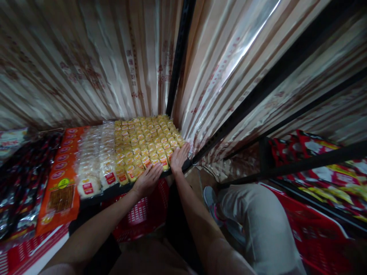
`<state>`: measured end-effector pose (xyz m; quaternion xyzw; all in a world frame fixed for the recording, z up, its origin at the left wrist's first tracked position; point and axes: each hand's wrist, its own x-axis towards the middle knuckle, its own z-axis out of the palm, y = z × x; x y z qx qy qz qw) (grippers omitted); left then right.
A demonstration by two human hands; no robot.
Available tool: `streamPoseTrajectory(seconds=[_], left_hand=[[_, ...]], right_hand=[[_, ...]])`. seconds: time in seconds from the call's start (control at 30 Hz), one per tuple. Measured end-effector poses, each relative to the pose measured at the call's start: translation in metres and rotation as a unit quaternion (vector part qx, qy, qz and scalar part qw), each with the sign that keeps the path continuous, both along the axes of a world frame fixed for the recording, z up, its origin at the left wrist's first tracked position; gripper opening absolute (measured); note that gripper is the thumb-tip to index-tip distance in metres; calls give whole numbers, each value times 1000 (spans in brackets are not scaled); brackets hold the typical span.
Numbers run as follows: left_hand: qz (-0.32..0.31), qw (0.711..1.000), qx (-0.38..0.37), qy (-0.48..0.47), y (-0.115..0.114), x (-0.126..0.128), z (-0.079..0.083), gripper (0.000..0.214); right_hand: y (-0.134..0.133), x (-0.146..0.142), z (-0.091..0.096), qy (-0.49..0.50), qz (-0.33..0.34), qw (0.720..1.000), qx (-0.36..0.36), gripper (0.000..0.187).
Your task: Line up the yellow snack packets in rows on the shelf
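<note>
Rows of small yellow wrapped snack packs (pixel 140 139) stand close together on a dark shelf. My left hand (pixel 149 177) rests with fingers stretched out against the front of these packs. At their front right corner, my right hand (pixel 179 156) lies flat along the edge with its fingers extended. Neither hand is wrapped around a pack. Left of the yellow ones are clear-wrapped white snack packs (pixel 88 168) with red labels. Beside those stands a row of orange snack bags (pixel 61 183).
Dark shiny packages (pixel 25 183) fill the shelf's left. A red basket (pixel 140 212) sits below. Another person's leg (pixel 258 217) is at right, near a red container (pixel 315 236) and shelved red-and-black bags (pixel 315 149). Black posts (pixel 179 57) and printed curtains (pixel 129 57) border the shelves.
</note>
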<state>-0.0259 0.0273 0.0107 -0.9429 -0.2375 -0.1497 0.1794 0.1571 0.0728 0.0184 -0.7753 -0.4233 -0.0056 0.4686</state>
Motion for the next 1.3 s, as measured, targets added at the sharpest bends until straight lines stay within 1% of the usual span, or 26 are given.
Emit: streamPoseTrajectory(seconds=[0.1, 0.2, 0.27, 0.33, 0.4, 0.47, 0.53, 0.6, 0.67, 0.73, 0.8, 0.87, 0.93, 1.0, 1.13, 1.2, 1.3], left_hand=[[-20, 999, 27, -10, 1, -2, -2, 51], [-40, 998, 43, -9, 1, -4, -5, 49], [-65, 997, 44, -2, 1, -6, -7, 46], [-98, 994, 45, 5, 0, -11, -10, 43], [-125, 991, 36, 15, -3, -19, -13, 39], [-132, 991, 17, 23, -8, -33, -15, 38], [-126, 992, -3, 19, -16, -49, -16, 38], [-101, 994, -31, -6, -28, -65, -16, 39], [-36, 995, -78, -46, -43, -78, -14, 42], [61, 984, -134, -96, -57, -85, -12, 44], [132, 964, -176, -152, -69, -88, -10, 42], [158, 946, -198, -204, -76, -88, -8, 40], [155, 936, -208, -239, -79, -87, -6, 39], [150, 929, -219, -257, -79, -84, -3, 39], [144, 921, -224, -283, -74, -73, 7, 37], [138, 916, -225, -300, -69, -64, 12, 38], [146, 906, -237, -318, -60, -48, 17, 40]], right_hand=[[-11, -2, 5, -26, 8, 999, 21, 60], [-34, -9, 9, -65, 38, 996, 53, 58], [-54, -17, 10, -91, 80, 990, 75, 56], [-73, -28, 7, -108, 138, 981, 85, 51], [-90, -41, 4, -105, 195, 971, 90, 44], [-101, -55, 2, -84, 237, 963, 99, 39], [-105, -68, 3, -62, 271, 955, 101, 36], [-104, -81, 7, -53, 299, 950, 79, 36], [-100, -91, 13, -66, 317, 945, 35, 38], [-95, -100, 18, -96, 331, 939, -17, 43], [-89, -107, 21, -131, 332, 932, -55, 52], [-85, -112, 22, -158, 321, 931, -75, 54], [-83, -114, 22, -174, 308, 932, -77, 52], [-82, -114, 21, -171, 299, 937, -61, 50], [-84, -110, 20, -112, 256, 960, -10, 51], [-84, -110, 20, -84, 236, 968, -2, 48], [-81, -110, 18, -48, 225, 973, -6, 40]])
